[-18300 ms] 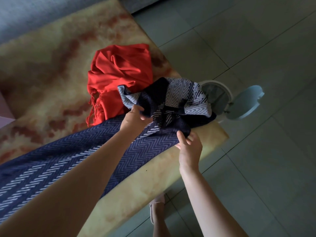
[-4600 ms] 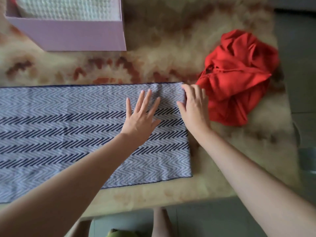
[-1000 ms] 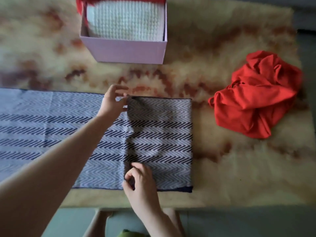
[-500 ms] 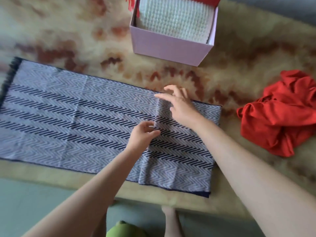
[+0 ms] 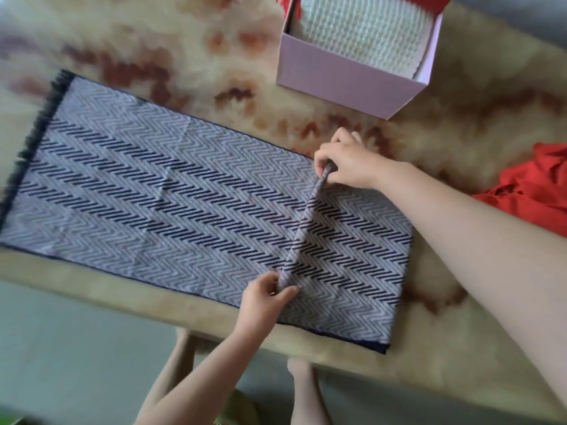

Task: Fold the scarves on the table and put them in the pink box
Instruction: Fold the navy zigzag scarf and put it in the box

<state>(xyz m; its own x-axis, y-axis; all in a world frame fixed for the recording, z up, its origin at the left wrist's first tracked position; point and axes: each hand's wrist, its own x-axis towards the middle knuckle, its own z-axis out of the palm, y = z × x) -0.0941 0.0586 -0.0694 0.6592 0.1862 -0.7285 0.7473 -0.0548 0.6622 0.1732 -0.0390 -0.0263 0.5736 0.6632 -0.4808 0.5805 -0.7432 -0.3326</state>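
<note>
A navy and white herringbone scarf [image 5: 171, 194] lies flat across the table, its right end folded over into a doubled panel. My left hand [image 5: 265, 297] pinches the near end of the fold's raised edge. My right hand [image 5: 346, 162] pinches the far end of that same edge. The edge is lifted into a ridge between the two hands. A crumpled red scarf [image 5: 534, 194] lies at the right, partly behind my right forearm. The pink box [image 5: 346, 76] stands at the far side, holding a folded white knitted scarf [image 5: 362, 29] and something red behind it.
The table [image 5: 214, 65] has a cream top with reddish blotches. Its near edge runs just below the scarf, with grey tiled floor [image 5: 76, 348] beneath. My legs and feet show under the table edge. The scarf's dark fringe [image 5: 33, 130] lies at the far left.
Both hands moved from the middle of the fold to its two ends and now pinch it, lifting the edge. The view has shifted a little to the left.
</note>
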